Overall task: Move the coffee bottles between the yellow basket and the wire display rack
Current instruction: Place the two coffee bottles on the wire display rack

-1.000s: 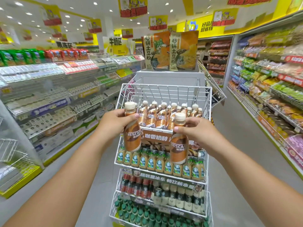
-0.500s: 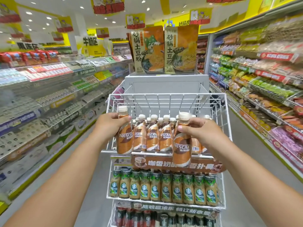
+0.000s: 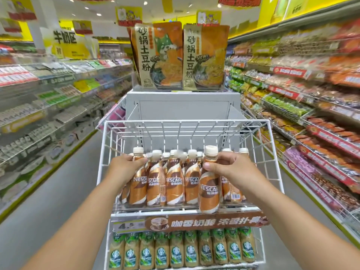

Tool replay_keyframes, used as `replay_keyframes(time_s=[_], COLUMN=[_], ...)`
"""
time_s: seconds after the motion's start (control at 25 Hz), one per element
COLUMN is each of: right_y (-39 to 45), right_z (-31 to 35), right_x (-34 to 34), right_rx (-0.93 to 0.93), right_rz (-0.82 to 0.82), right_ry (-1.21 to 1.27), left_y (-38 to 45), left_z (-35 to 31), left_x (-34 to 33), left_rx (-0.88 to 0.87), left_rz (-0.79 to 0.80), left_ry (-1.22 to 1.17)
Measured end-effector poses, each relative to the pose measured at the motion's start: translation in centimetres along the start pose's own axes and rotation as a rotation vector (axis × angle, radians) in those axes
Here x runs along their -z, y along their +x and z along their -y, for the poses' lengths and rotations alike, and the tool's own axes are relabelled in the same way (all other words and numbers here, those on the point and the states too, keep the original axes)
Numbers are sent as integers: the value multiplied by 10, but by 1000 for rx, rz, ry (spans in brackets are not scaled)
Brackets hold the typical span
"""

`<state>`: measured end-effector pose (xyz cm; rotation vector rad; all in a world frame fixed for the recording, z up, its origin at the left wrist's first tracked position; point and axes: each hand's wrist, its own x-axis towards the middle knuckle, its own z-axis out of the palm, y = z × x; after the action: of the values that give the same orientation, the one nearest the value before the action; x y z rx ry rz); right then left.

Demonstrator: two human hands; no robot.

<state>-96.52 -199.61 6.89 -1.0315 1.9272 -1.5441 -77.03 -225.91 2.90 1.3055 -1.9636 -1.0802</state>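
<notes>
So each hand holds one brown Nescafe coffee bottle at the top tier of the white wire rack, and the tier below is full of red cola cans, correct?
Not quite. The head view shows the left hand and right hand each gripping a brown Nescafe coffee bottle at the top tier of the white wire rack, but the tier below holds green-labelled Starbucks bottles, not red cola cans.

Supermarket aisle under bright ceiling lights

A grey floor (image 3: 58, 191) is flanked by stocked shelves (image 3: 48, 106) on both sides; yellow walls (image 3: 268, 8) and hanging banners (image 3: 128, 16) are seen above.
</notes>
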Motion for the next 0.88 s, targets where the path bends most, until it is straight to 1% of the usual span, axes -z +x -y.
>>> replay_keyframes(time_s=[0.12, 0.2, 0.28, 0.44, 0.52, 0.56, 0.64, 0.72, 0.76, 0.88], right_y=[7, 9, 8, 5, 6, 6, 7, 5, 3, -2], right_z=[0, -3, -7, -4, -1, 0, 5, 12, 16, 26], right_x=[6, 8, 9, 8, 8, 9, 9, 4, 1, -6], right_rx=[31, 39, 38, 22, 24, 25, 24, 34, 39, 61], right_rz=[24, 20, 50, 65, 67, 65, 69, 67, 68, 61], right_ry=[-3, -6, 1, -11, -1, -1, 10, 27, 39, 74], left_y=[-2, -1, -5, -18, -34, -46, -77, -115, -135, -175], left_z=[-1, 5, 8, 7, -1, -6, -17, -33, -40, -57], left_x=[-6, -9, -11, -14, -17, -20, -31, -45, -54, -76], left_rx=[27, 54, 87, 84, 73, 46, -94, -256, -301, -341], left_rz=[-47, -92, -112, -155, -174, -192, -229, -190, -141, -22], left_ry=[-31, 1, 31, -5, 52, 121, 225, 175, 130, 24])
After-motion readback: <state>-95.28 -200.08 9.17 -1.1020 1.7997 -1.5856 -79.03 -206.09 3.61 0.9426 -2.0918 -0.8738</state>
